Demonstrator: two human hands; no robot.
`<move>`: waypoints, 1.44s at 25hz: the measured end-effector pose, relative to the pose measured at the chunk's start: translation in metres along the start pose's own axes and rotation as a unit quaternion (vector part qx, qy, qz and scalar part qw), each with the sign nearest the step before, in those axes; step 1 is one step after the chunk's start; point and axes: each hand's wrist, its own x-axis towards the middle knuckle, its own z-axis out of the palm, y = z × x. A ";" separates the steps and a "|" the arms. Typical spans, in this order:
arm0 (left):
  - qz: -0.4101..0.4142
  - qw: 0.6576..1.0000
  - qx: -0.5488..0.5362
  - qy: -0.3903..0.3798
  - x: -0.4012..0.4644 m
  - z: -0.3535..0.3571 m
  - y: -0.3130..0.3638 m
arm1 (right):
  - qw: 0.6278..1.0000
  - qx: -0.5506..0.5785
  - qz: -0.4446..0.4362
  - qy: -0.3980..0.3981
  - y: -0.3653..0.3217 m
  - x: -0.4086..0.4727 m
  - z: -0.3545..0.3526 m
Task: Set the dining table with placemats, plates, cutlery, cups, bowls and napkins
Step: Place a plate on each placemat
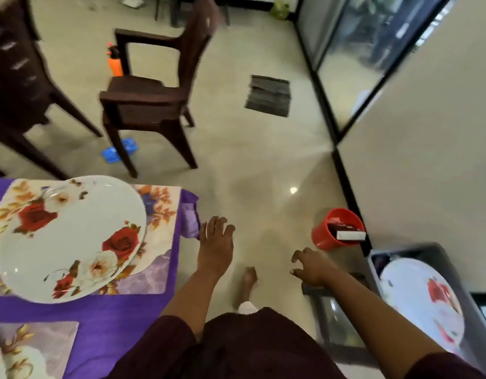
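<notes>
Two bare hands are seen over the floor, beside the table's right edge. The left hand [215, 242] is held flat with straight fingers spread, empty, just off the table's far right corner. The right hand [312, 265] has loosely curled fingers and grips nothing; it is stretched towards a grey tub [444, 258] at the right.

One rose-patterned plate [68, 239] lies on a floral placemat [161, 214] at the far right corner of the purple tablecloth [121, 313]; its far rim looks lifted, though wide-angle distortion makes this uncertain. The placemat's long axis runs along the table's far edge, and most of it is hidden by the plate. A second placemat [36, 348] at the near left is cut off by the frame, with only a sliver of its plate showing. Another rose plate [422, 296] lies in the tub, partly cut off. The surroundings are motion-blurred.
</notes>
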 end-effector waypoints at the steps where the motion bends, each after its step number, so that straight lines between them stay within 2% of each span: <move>1: 0.020 1.000 -0.001 -0.022 -0.005 0.008 0.013 | 0.999 0.016 0.025 -0.015 0.020 -0.011 0.012; 3: 0.071 0.995 0.012 -0.074 -0.012 0.023 0.040 | 0.996 0.056 0.064 -0.041 0.070 -0.021 0.045; 5: 0.114 0.983 0.031 -0.139 -0.016 0.035 0.066 | 0.989 0.099 0.106 -0.033 0.102 -0.039 0.068; 9: 0.167 0.950 0.061 -0.258 -0.010 0.060 0.112 | 0.968 0.164 0.189 0.005 0.113 -0.094 0.076; 13: 0.220 0.915 0.088 -0.325 -0.009 0.088 0.157 | 0.941 0.230 0.248 0.020 0.139 -0.130 0.119; 17: 0.232 0.897 0.071 -0.370 -0.004 0.115 0.213 | 0.910 0.296 0.284 0.054 0.174 -0.159 0.139; 19: 0.210 0.896 0.031 -0.389 0.002 0.129 0.250 | 0.889 0.338 0.301 0.068 0.202 -0.170 0.143; 22: 0.115 0.903 -0.054 -0.409 0.019 0.146 0.301 | 0.860 0.382 0.323 0.102 0.253 -0.177 0.145; 27: -0.008 0.882 -0.157 -0.445 0.043 0.167 0.375 | 0.771 0.475 0.385 0.178 0.340 -0.164 0.142; 29: -0.031 0.875 -0.175 -0.451 0.050 0.178 0.404 | 0.753 0.502 0.384 0.184 0.377 -0.154 0.142; 32: -0.050 0.863 -0.190 -0.466 0.052 0.186 0.437 | 0.705 0.554 0.400 0.189 0.420 -0.138 0.141; 36: -0.060 0.847 -0.175 -0.498 0.068 0.219 0.477 | 0.674 0.565 0.440 0.179 0.473 -0.100 0.152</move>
